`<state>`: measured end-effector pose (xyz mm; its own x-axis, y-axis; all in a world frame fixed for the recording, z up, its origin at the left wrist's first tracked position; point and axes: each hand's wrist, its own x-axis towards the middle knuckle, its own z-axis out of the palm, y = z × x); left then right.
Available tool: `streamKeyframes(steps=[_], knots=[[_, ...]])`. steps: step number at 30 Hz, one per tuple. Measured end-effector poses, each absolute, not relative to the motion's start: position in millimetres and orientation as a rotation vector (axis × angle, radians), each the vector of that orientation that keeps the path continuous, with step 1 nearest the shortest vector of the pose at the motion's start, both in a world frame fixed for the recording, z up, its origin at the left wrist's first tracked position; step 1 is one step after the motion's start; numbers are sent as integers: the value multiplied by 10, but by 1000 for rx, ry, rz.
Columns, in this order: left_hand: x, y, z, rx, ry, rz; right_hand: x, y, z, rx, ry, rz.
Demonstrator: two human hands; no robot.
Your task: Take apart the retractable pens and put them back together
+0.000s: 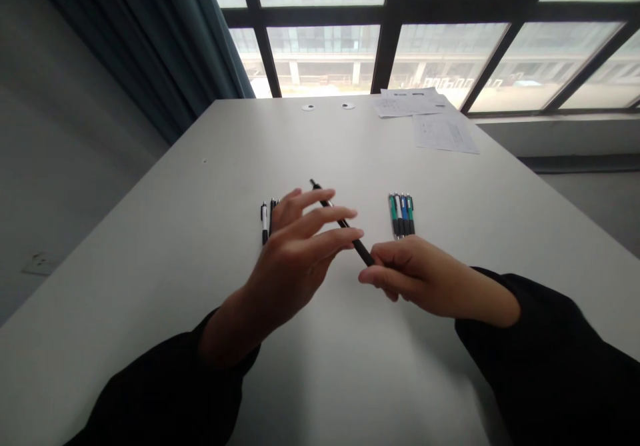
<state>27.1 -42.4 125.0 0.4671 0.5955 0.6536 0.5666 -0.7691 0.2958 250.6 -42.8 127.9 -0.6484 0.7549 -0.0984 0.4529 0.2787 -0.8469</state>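
Our white bench (165,313) carries printed sheets (444,133) at 12 o'clock from our hands, green-and-blue pens (401,215) in a tight row at 1 o'clock, and two dark pens (265,223) at 11. Our right grip (415,279) is pinched closed on a black pen (363,247) at the centre, while our left grip (293,266) spreads wide open across it

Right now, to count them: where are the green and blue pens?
In the head view, the green and blue pens lie on the white table, just beyond the right hand.

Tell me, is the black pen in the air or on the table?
The black pen is in the air: the right hand pinches its end above the table.
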Motion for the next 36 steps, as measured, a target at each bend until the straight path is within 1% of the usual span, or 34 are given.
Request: streamKeyframes(steps=[2,4,8,11,23,33,35,36], knots=[[249,-426,1287,2605,1130,1334,2438,-477,1260,-1046,-2194,1366],[250,-446,1313,2427,1116,1356,2385,-519,1241,-1013,-2184,1361],[286,-511,1337,2007,939,1141,2352,-563,1215,-967,-2226,1356],[306,-542,1349,1864,888,1109,2353,-575,1211,-930,-2275,1347],[326,-556,1384,1966,891,1081,2328,-588,1203,-836,-2396,1359],[349,-567,1390,1971,962,1088,2313,-582,1162,-828,-2368,1382],[353,-543,1381,1953,994,1105,2299,-583,1079,-867,-2335,1313],[354,-520,1365,1929,1008,1116,2289,-584,1019,-910,-2324,1224]])
